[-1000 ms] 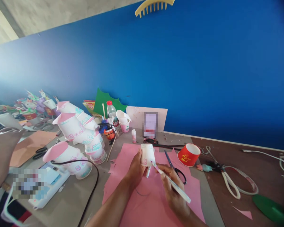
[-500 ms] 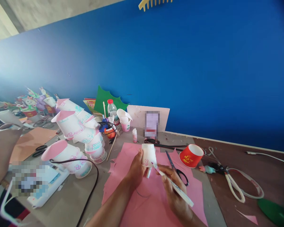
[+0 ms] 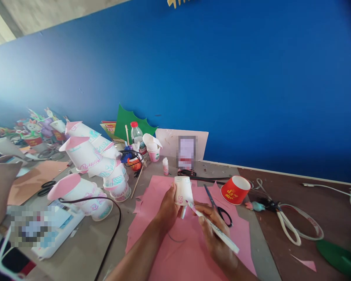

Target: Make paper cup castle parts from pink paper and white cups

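Observation:
My left hand (image 3: 169, 205) is closed around the side of a white paper cup (image 3: 183, 188), which carries a small pink drawing near its lower edge. In my right hand (image 3: 215, 226) a white marker (image 3: 222, 237) with a pink tip is gripped like a pen. Its tip meets or nearly meets the cup beside the drawing. A light cap or second marker (image 3: 183, 212) shows below the cup; I cannot tell which. Beneath both hands lies pink paper (image 3: 175, 257), with dark-handled scissors (image 3: 222, 210) on its right part.
Decorated paper cups (image 3: 87, 154) stand stacked at the left, with a black cable (image 3: 117, 230) in front. A red paper cup (image 3: 236, 190) sits to the right. Behind are a glue bottle (image 3: 165, 166) and a water bottle (image 3: 136, 134). Another person's arm (image 3: 1, 191) reaches in at far left.
The view has shifted slightly. The marker tip stays at the cup's lower edge, and both hands keep their holds. The other person's arm at the left has moved a little toward the edge.

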{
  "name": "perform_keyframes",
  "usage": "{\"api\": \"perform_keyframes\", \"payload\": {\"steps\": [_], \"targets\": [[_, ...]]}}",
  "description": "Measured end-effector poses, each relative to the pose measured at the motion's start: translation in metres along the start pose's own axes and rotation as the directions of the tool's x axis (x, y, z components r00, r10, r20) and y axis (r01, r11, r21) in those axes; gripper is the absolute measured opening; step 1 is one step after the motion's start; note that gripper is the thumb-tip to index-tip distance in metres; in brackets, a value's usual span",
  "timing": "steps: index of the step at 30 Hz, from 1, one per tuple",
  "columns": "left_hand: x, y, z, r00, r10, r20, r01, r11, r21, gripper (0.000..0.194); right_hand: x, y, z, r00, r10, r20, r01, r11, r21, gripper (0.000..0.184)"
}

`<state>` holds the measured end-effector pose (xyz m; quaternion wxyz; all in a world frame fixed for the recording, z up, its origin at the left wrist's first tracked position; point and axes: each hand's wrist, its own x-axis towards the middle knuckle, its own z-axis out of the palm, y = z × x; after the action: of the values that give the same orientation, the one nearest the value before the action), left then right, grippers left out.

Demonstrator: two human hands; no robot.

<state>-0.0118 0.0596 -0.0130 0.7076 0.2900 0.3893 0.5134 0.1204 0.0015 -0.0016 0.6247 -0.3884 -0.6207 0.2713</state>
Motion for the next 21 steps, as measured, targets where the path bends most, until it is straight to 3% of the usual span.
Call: {"api": "perform_keyframes", "payload": {"steps": [9, 16, 21], "targets": [[-0.011, 0.015, 0.012, 0.993, 0.093, -0.072, -0.088, 0.994, 0.07, 0.02, 0.0, 0.0, 0.0, 0.999, 0.009, 0.05, -0.014, 0.996, 0.085, 0.014], [-0.016, 0.021, 0.018, 0.99, 0.104, -0.098, -0.095, 0.99, 0.1, 0.008, 0.001, -0.001, -0.001, 0.999, -0.003, 0.054, -0.001, 0.997, 0.079, 0.013], [-0.014, 0.017, 0.015, 0.991, 0.107, -0.086, -0.099, 0.99, 0.097, 0.011, 0.0, 0.0, 0.0, 0.999, 0.008, 0.041, -0.011, 0.998, 0.069, 0.014]]}}
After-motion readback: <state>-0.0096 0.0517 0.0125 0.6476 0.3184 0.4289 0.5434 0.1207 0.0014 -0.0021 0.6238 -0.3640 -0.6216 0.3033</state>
